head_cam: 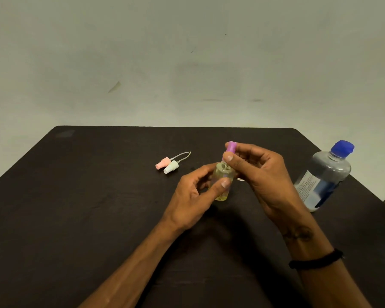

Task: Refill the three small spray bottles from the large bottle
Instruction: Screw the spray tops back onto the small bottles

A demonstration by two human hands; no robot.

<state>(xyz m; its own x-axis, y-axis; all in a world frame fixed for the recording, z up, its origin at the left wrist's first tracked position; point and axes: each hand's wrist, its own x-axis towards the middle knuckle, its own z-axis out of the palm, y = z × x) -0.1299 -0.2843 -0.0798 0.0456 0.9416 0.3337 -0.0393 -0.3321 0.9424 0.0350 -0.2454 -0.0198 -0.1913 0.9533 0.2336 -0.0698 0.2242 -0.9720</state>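
The left hand grips the small spray bottle above the surface; right-hand fingers pinch its purple sprayer. Risk: tilting spills liquid; the dip tube snags the neck.

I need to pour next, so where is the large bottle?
In the head view, the large bottle with the blue cap stands at the table's right edge, just right of the right hand.
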